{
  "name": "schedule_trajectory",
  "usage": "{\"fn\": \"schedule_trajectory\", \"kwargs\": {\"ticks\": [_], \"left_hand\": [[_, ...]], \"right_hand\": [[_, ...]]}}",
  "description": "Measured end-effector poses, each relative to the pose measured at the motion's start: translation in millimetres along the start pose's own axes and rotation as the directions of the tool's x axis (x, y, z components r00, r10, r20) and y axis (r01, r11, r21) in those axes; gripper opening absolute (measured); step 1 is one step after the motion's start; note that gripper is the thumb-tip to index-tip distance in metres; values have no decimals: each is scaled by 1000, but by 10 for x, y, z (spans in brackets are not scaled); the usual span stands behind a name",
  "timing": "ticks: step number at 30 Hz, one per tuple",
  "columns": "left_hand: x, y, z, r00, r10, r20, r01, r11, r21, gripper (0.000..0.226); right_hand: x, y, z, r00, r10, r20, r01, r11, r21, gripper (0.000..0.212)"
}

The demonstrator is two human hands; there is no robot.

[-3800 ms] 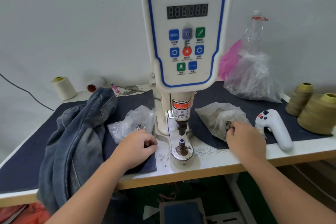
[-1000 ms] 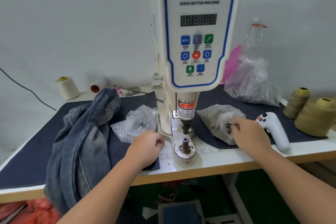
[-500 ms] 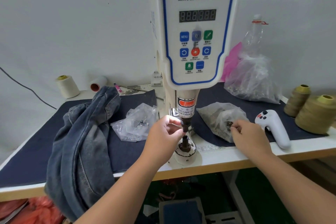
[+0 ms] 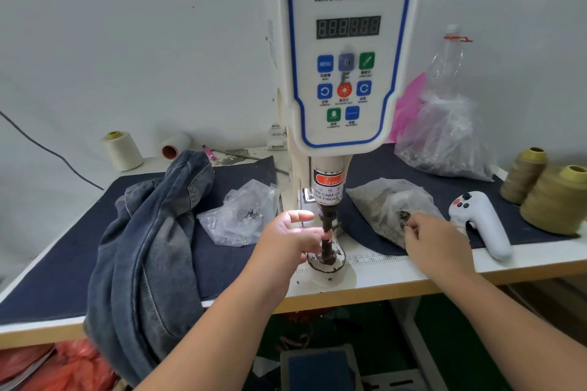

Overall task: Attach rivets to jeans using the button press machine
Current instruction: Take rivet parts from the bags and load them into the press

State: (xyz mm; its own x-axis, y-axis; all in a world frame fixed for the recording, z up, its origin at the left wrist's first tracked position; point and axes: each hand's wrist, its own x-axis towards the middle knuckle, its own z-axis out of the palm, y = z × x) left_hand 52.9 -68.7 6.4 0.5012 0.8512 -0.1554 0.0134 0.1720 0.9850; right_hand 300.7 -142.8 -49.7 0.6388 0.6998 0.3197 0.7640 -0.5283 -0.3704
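A white worktable [image 4: 397, 276] carries a dark blue mat [image 4: 63, 263], and at its middle stands the servo button machine [image 4: 346, 51], its control panel facing the person. A pair of jeans [image 4: 146, 251] lies heaped on the left part of the mat, one end drooping over the front edge of the table. Right of the machine sits a clear bag of rivets [image 4: 378, 203], and left of it a smaller clear bag [image 4: 241, 216] holding a few pieces. The left hand [image 4: 292, 240] is at the machine's punch column [image 4: 327, 232], thumb up and fingers loosely spread beside the shaft (whether the fingertips pinch anything there cannot be told). The right hand [image 4: 435, 238] has its fingers curled, pinching at the rivets in the bag's mouth.
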Motion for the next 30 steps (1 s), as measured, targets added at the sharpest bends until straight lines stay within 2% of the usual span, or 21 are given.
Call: {"fn": "schedule_trajectory", "kwargs": {"ticks": [6,12,19,25,30], "left_hand": [[19,-8,-17,996,-85,41,89,991,-104,46],[-13,-1,-41,988,-144,55,152,968,-200,46],[-40,17,-69,991,-115,72,127,973,-191,48],[-49,28,-90,999,-32,42,36,995,-90,47],[-62,13,-61,999,-23,34,27,992,-122,45]], "right_hand": [[-4,-6,12,999,-27,-20,26,999,-29,15],[33,-9,8,1000,20,10,-20,1000,8,15],[18,-1,32,1000,-14,-17,14,1000,-20,16],[12,0,56,999,-31,-44,29,999,-45,14],[29,11,76,998,-28,-47,26,999,-48,15]]}}
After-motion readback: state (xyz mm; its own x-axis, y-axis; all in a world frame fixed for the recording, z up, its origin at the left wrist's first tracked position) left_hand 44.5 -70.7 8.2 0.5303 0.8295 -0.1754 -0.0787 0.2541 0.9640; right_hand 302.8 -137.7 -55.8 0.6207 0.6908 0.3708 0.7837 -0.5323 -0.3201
